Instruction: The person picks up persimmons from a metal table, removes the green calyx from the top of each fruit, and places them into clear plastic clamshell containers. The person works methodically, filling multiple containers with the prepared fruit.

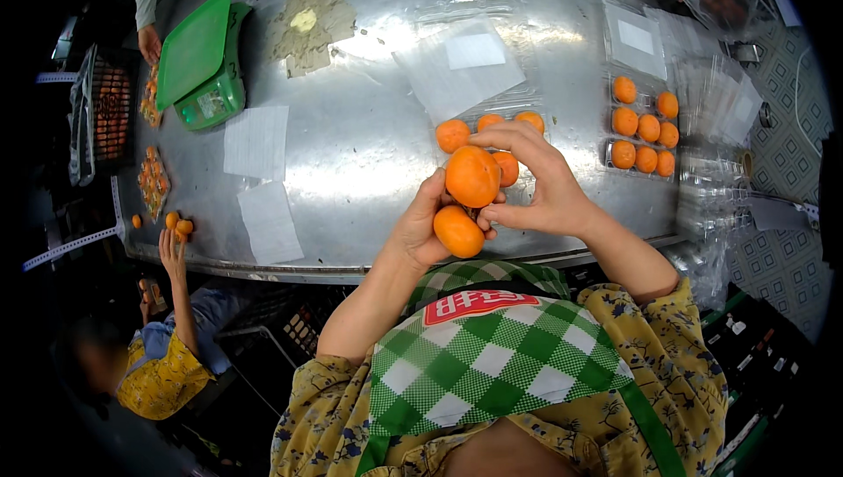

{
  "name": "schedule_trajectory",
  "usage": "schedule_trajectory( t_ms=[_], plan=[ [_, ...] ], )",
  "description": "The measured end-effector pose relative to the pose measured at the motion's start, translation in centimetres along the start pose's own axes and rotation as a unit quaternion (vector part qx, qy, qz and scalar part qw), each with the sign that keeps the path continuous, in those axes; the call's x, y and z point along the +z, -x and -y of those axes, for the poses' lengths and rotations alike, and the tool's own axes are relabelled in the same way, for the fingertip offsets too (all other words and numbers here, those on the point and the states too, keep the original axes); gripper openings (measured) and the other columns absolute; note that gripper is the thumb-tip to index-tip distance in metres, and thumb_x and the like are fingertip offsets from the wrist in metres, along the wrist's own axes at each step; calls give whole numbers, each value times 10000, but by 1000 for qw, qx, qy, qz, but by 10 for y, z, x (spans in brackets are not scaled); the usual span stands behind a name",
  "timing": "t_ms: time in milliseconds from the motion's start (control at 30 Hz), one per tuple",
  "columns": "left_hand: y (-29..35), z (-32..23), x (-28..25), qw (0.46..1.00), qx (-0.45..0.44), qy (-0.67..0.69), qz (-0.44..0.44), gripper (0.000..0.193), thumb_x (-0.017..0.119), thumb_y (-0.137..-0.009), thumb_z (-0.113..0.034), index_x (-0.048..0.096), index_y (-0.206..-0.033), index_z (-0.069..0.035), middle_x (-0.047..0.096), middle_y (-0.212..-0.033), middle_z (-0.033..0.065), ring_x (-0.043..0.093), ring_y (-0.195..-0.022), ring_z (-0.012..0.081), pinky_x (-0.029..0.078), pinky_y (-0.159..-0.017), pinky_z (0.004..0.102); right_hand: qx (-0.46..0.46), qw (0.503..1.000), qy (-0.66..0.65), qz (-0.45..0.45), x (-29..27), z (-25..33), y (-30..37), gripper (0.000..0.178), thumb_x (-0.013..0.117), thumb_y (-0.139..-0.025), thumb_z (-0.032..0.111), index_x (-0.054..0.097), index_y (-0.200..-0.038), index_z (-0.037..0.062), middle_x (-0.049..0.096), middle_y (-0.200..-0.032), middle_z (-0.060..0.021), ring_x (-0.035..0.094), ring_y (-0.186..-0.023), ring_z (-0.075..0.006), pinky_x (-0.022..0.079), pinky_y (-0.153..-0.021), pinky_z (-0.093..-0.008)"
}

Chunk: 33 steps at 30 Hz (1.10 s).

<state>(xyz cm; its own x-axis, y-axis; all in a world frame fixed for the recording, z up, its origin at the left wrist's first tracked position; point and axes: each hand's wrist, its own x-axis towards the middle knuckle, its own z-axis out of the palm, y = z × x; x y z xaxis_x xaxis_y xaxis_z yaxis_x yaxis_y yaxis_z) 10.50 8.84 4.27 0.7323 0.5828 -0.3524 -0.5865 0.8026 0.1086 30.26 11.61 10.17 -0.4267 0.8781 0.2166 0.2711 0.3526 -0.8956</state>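
Note:
Just above the table's near edge, my left hand (pixel 414 233) is closed around a lower orange persimmon (pixel 458 231), its thumb reaching up beside a second, upper persimmon (pixel 473 177). From the right, my right hand (pixel 555 189) curls its fingers over and around that upper persimmon, with the thumb bent below it. Behind my hands, several loose-looking persimmons (pixel 453 135) sit in a clear plastic tray (pixel 549 126), partly hidden by my fingers. A translucent sheet with a white label (pixel 476 51) lies at the tray's far side.
At right, a clear tray holds rows of persimmons (pixel 648 128), beside stacked empty clear trays (pixel 716 178). A green scale (pixel 206 82), white paper sheets (pixel 256 143) and a fruit crate (pixel 110 108) are at left. A co-worker's hand (pixel 173 253) touches persimmons; another person's hand (pixel 149 44) reaches near the scale.

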Motion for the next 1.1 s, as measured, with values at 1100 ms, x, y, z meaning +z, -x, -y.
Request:
schedule_trajectory(
  t_ms=[1100],
  plan=[
    [-8,32,7,976,-24,-126,-178,390,439,-961,-366,556,-1171,-59,632,-930,85,582,-770,184,531,-711,438,228,707,-597,-304,-116,-96,144,535,515,-889,439,507,-1237,33,600,-1126,-125,586,-1017,-265,477,-855,-395]
  ],
)
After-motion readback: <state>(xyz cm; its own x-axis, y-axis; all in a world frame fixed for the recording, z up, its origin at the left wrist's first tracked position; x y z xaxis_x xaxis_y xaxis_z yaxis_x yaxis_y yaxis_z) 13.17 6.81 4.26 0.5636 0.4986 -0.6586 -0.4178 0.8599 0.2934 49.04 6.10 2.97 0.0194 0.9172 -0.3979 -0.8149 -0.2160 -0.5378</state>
